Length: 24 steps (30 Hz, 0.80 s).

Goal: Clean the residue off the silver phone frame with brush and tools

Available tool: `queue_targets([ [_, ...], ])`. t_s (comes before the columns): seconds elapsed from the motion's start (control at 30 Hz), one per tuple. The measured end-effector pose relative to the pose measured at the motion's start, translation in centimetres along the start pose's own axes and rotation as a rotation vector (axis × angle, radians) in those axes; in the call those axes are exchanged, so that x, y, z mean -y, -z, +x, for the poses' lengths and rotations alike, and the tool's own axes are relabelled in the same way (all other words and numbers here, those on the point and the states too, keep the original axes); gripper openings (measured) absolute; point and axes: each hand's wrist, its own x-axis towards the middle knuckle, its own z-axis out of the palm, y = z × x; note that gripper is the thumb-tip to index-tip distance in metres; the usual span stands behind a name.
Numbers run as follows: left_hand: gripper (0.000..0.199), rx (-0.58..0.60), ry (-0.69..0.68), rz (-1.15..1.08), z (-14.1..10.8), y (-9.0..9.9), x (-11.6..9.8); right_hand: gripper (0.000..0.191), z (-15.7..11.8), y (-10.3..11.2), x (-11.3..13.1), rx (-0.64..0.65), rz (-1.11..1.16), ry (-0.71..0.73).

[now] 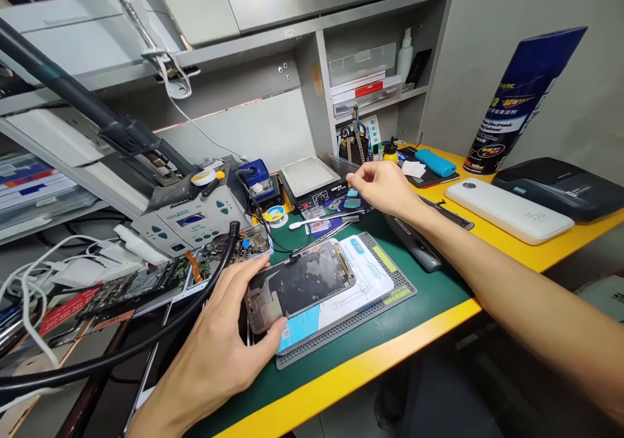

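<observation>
My left hand (pixel 229 334) grips the near left end of a phone display panel (pixel 307 279), thumb on the front edge and fingers on the far one. The panel lies back side up, its dark backing blotched with pale marks and a metal strip at its right end. Beneath it is a white and blue box (pixel 368 275) on a grey perforated mat (pixel 336 337). Out over the back of the desk, my right hand (pixel 383 188) has thumb and fingertips pinched together beside slim metal tools (pixel 336 217). Whatever it may hold is too small to make out.
Behind stand a heating plate (pixel 312 181) and a solder spool (pixel 275 216). A hot-air station (pixel 195 220) and its black hose (pixel 160 331) occupy the left. To the right are a white power bank (pixel 509 210), a black device (pixel 560 184) and a tall blue spray can (pixel 517 106).
</observation>
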Motion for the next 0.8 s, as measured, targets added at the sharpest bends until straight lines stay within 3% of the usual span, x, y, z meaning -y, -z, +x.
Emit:
queue_targets([
  [0.8,0.065,-0.053,-0.050,0.014,-0.29,-0.11,0.02,0.031,-0.09,-0.05,0.16,0.062,-0.004,-0.011],
])
